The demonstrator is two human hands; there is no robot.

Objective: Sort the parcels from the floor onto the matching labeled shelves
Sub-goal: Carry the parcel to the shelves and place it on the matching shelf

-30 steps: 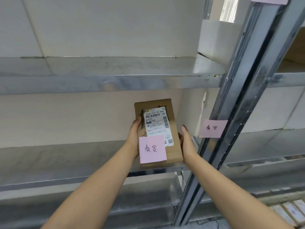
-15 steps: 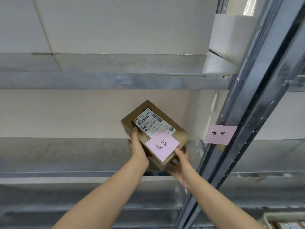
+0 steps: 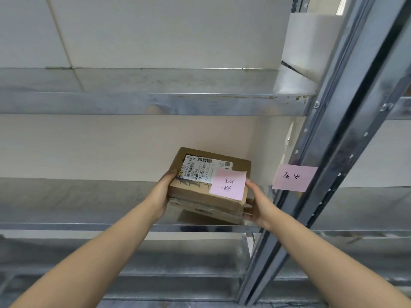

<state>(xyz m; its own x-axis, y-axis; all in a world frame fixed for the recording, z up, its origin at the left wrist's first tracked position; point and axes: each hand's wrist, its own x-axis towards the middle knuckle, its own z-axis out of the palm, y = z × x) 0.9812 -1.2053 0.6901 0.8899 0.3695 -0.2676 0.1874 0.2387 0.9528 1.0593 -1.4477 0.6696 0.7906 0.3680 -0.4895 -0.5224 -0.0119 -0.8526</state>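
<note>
Over the middle galvanized steel shelf [image 3: 93, 210], both hands clasp a flat brown cardboard parcel [image 3: 209, 187]: the left hand [image 3: 163, 192] grips its left end, the right hand [image 3: 255, 203] cups its lower right corner, fingers closed on the card. Its long axis runs left to right, tilted, the near edge low over the shelf's front lip. A white printed shipping label [image 3: 204, 168] and a pink paper note [image 3: 229, 184] cover its top. Another pink sticky note [image 3: 293, 177] sticks to the perforated metal upright [image 3: 347, 134].

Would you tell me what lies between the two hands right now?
In the head view, only the cardboard parcel lies between the left hand and right hand.
</note>
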